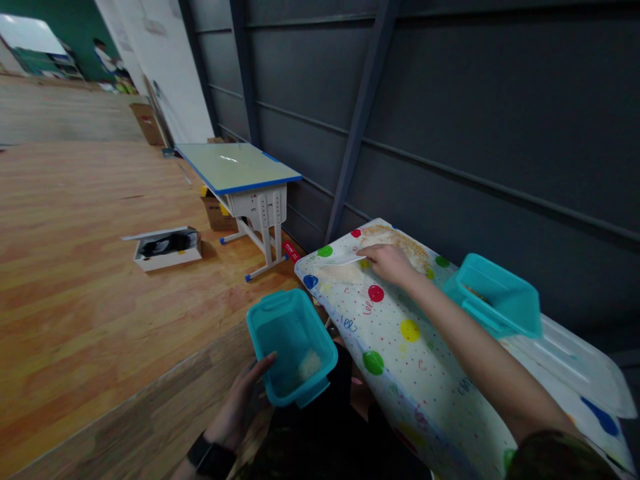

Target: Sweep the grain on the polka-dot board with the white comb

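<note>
My left hand [245,393] grips a teal plastic container [267,333] by its near side, thumb over the rim. The container is tilted just off the table's edge, with a small heap of white rice-like grains [310,365] inside. Over the far end of the table, my right hand [390,262] is closed on a thin, whitish flat piece [349,261], its exact kind unclear. Pale grains [343,273] lie by that piece, close to the table edge. Tan grains [407,247] are spread behind my right hand.
A balloon-print cloth covers the table [390,360]. Another teal container [505,293], with some grains inside, stands at right beside a clear lid [585,367]. A desk [235,167] and an open white box [167,250] are beyond. A dark panelled wall [475,113] runs behind; a person [105,57] is far off.
</note>
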Available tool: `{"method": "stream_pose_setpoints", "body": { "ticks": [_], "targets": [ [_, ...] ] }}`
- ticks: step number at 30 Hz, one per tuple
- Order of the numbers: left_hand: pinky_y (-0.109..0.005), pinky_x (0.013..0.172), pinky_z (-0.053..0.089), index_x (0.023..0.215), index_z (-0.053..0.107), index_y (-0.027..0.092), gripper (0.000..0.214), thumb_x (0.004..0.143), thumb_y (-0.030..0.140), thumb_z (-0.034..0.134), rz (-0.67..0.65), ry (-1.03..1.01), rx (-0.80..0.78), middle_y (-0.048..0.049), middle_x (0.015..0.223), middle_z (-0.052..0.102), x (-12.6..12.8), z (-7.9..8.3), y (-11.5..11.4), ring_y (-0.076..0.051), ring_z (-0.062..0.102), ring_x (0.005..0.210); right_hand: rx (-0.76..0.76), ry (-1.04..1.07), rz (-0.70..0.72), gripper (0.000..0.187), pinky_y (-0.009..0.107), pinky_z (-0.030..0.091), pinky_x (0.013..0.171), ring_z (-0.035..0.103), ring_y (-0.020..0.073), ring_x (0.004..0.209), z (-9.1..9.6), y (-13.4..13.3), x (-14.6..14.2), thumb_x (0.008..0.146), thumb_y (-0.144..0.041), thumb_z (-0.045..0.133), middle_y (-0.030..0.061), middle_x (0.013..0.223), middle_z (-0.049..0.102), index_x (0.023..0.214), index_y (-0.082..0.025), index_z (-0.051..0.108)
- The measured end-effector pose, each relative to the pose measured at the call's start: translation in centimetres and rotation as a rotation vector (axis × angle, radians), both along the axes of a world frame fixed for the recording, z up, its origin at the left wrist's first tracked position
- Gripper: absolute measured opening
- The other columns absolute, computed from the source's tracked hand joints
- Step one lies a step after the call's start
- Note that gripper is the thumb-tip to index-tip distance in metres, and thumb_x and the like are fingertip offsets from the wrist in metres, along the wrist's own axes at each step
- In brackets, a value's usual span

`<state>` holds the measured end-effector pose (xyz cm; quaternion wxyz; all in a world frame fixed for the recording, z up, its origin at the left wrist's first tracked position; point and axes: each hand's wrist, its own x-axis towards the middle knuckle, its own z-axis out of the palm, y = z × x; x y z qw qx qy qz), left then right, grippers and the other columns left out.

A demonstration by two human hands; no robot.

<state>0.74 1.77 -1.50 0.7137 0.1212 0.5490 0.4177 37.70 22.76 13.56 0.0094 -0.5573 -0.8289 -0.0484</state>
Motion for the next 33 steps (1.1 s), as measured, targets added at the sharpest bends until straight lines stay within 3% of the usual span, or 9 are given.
{"method": "stream_pose_setpoints", "body": {
  "ticks": [7, 14, 18, 27, 33],
  "targets": [
    [-0.039, 0.083, 0.074, 0.144, 0.086, 0.020, 0.051, 0.100, 0.045, 0.092, -0.004, 0.014, 0.070, -0.0190, 0.164, 0.079, -0.1, -1.8, 0.4, -0.034, 0.089, 0.117, -0.063, -0.069, 0.009, 0.062, 0.040, 0.062, 0.104, 0.084, 0.0321, 0.129, 0.9, -4.1, -0.3, 0.096, -0.002, 0.060, 0.0112, 0.143, 0.089, 0.142, -0.029, 0.090],
    [-0.045, 0.086, 0.076, 0.146, 0.082, 0.018, 0.059, 0.096, 0.045, 0.097, -0.045, 0.039, 0.083, -0.0207, 0.138, 0.088, 0.9, 0.2, 1.8, -0.035, 0.090, 0.109, 0.029, -0.086, -0.139, 0.055, 0.039, 0.062, 0.099, 0.086, 0.0338, 0.122, 2.2, -4.6, -0.2, 0.102, -0.010, 0.063, 0.0115, 0.131, 0.092, 0.147, -0.030, 0.088],
    [-0.045, 0.090, 0.076, 0.147, 0.080, 0.019, 0.064, 0.094, 0.049, 0.098, -0.029, 0.040, 0.132, -0.0204, 0.143, 0.086, 1.6, 0.9, 1.9, -0.035, 0.089, 0.114, 0.018, -0.151, -0.248, 0.057, 0.040, 0.063, 0.098, 0.087, 0.0346, 0.122, 2.4, -5.0, -1.0, 0.105, -0.009, 0.060, 0.0147, 0.131, 0.092, 0.153, -0.028, 0.083],
    [-0.033, 0.075, 0.071, 0.152, 0.074, 0.021, 0.065, 0.099, 0.054, 0.094, -0.072, 0.059, 0.165, -0.0147, 0.138, 0.086, 2.8, 0.8, 2.1, -0.024, 0.088, 0.093, 0.000, -0.234, -0.158, 0.060, 0.039, 0.062, 0.096, 0.086, 0.0340, 0.124, 2.5, -7.9, -2.0, 0.104, -0.005, 0.056, 0.0178, 0.136, 0.090, 0.155, -0.023, 0.080],
    [-0.037, 0.076, 0.072, 0.153, 0.074, 0.020, 0.068, 0.097, 0.051, 0.097, -0.096, 0.042, 0.165, -0.0144, 0.131, 0.089, 2.9, 0.1, 1.8, -0.027, 0.089, 0.094, 0.148, -0.095, -0.356, 0.060, 0.036, 0.062, 0.097, 0.086, 0.0335, 0.123, 4.4, -6.5, -0.5, 0.109, -0.015, 0.061, 0.0162, 0.134, 0.091, 0.165, -0.029, 0.074]
  ]
}}
